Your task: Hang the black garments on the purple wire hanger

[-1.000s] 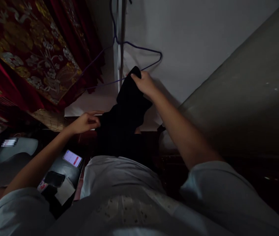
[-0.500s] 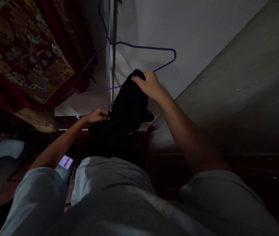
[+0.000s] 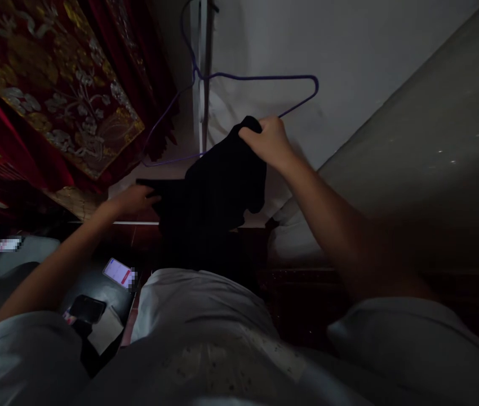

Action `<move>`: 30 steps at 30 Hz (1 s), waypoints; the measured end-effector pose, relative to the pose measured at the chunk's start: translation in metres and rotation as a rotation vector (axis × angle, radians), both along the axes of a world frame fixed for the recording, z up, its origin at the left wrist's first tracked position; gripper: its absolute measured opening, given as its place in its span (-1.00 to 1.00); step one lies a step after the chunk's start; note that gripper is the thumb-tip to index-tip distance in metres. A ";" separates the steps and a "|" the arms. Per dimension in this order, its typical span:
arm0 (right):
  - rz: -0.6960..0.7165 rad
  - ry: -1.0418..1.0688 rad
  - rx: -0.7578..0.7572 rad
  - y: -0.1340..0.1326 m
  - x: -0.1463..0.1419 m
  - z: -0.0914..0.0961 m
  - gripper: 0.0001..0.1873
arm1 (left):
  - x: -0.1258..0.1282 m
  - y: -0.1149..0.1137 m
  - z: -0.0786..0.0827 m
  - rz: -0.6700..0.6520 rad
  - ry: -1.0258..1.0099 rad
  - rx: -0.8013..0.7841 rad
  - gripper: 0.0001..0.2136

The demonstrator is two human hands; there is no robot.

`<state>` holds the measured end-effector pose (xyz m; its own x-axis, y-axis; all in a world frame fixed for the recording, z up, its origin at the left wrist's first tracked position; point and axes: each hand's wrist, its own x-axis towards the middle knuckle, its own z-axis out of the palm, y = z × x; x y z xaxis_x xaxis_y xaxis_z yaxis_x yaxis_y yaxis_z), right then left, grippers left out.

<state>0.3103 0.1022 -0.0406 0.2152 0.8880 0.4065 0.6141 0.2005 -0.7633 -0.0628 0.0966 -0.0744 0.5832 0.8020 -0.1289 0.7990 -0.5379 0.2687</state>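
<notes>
A black garment (image 3: 214,192) hangs in front of me, stretched between both hands. My right hand (image 3: 267,141) is closed on its upper edge, close below the purple wire hanger (image 3: 260,79) that hangs from a pole against the white wall. My left hand (image 3: 133,198) grips the garment's left edge, lower down and pulled out to the left. The garment's lower part drops into shadow above my light trousers.
A red and gold patterned cloth (image 3: 53,84) hangs at the upper left. Below my left arm a lit phone (image 3: 118,272) and a dark phone (image 3: 87,309) lie on a dark seat. A slanted grey surface (image 3: 412,158) fills the right side.
My left hand has pulled the garment's edge out to the left, spreading the cloth wider. My right hand has shifted slightly right with the top edge. The hanger has swung a little to the right.
</notes>
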 end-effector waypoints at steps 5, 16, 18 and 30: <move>0.006 0.055 0.050 0.006 0.007 -0.009 -0.56 | 0.004 0.023 0.047 0.082 -0.263 0.272 -0.71; 0.033 0.141 0.174 0.001 0.009 -0.006 -0.71 | 0.061 0.040 0.095 0.075 -0.762 0.494 -0.74; -0.025 0.132 0.346 0.001 0.020 0.000 -0.86 | 0.058 0.037 0.103 0.078 -0.694 0.518 -0.77; 0.237 0.570 -0.172 -0.011 0.072 0.031 -0.63 | 0.037 0.059 0.118 0.262 -0.573 0.412 -0.66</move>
<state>0.3821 0.0910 -0.0101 0.1455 0.9804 0.1330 0.0560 0.1261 -0.9904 -0.0254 0.1552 0.0435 0.2518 0.8415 0.4781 0.7102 -0.4962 0.4994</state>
